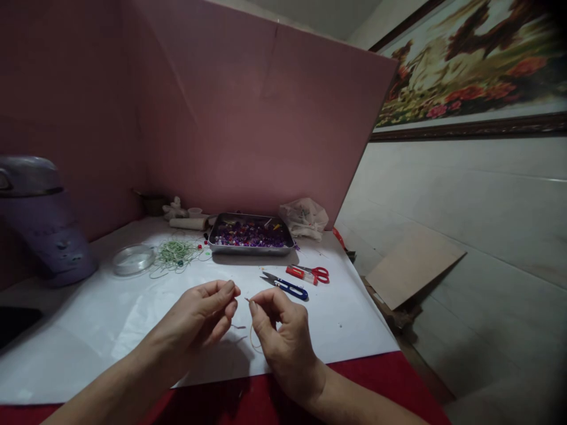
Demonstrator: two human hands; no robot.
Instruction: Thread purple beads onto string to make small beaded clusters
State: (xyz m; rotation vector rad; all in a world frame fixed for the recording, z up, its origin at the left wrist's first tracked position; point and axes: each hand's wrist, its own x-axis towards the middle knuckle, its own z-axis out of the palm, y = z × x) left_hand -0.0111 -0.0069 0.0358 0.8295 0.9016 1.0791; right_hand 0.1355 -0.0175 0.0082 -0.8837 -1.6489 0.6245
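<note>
My left hand (212, 310) is closed in a pinch, thumb against forefinger; whatever sits between the tips is too small to make out. A short purplish strand (238, 326) shows just below its fingers. Facing it, a small gap away, my right hand (283, 330) pinches a thin yellowish cord (251, 336). The cord's tip points up and left toward the left fingertips, and the rest loops down beneath the hand. Just beyond the right hand lie blue thread snips (290, 287). Red-handled scissors (321, 274) and a red lighter (296, 272) lie farther right.
A metal tray (252, 250) of purple beads stands at the back, beside a plastic bag (305, 217). Tangled green cord (177, 252), a clear round dish (133, 260) and a purple bottle (51, 230) are leftward. A pink board (266, 118) rises behind the white tabletop (354, 330).
</note>
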